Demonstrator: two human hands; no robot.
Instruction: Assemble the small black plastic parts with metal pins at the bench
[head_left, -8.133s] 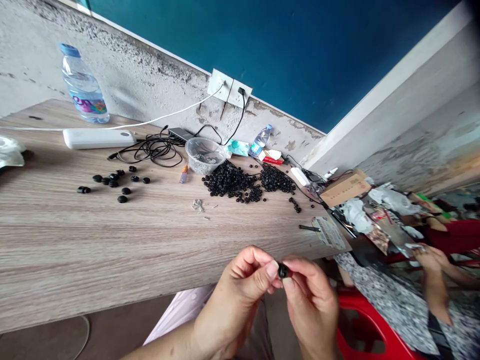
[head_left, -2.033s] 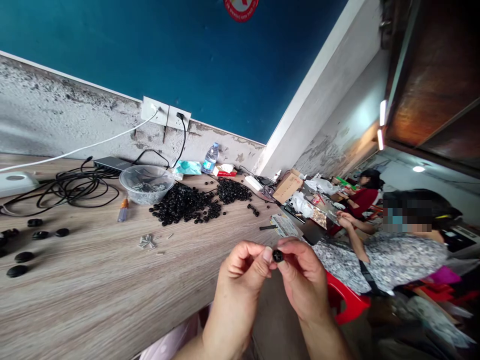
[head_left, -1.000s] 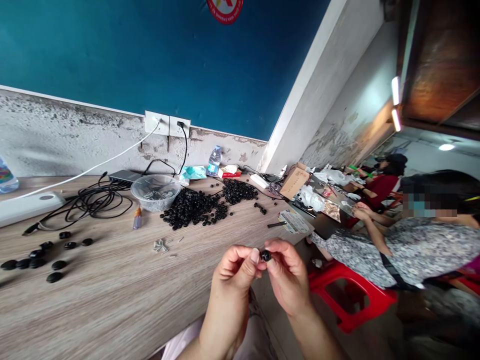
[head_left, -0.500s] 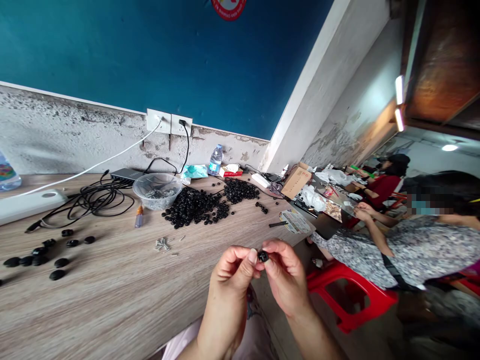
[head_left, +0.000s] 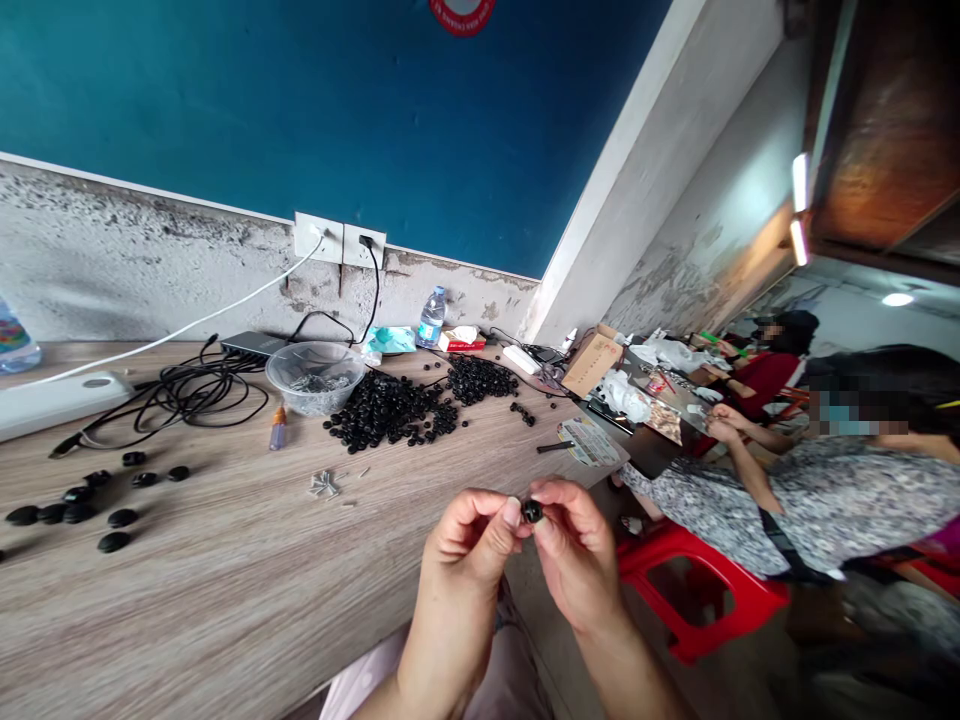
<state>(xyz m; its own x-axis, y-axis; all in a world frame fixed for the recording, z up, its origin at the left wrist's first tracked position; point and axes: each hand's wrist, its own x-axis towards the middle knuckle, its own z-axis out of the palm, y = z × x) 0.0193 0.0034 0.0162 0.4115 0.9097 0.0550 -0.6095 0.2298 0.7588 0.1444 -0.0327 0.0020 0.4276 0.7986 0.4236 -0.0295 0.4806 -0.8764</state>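
Observation:
Between the fingertips of both hands, near the table's front edge, is a small round black part; its exact kind is too small to make out. My left hand pinches it from the left with thumb and forefinger. From the other side, the thumb and forefinger of my right hand close on it. Beyond them on the table lies a large heap of small black round parts, with a second heap to its right. A few small silvery pins lie nearer. Several larger black caps are spread at the left.
A clear plastic bowl of metal pieces stands behind a small screwdriver. Black cables lie coiled at left. A water bottle is by the wall. A co-worker sits at right near a red stool.
The black part and my fingertips have shifted very slightly to the right, and the part appears a little turned. Both hands keep their pinch on it.

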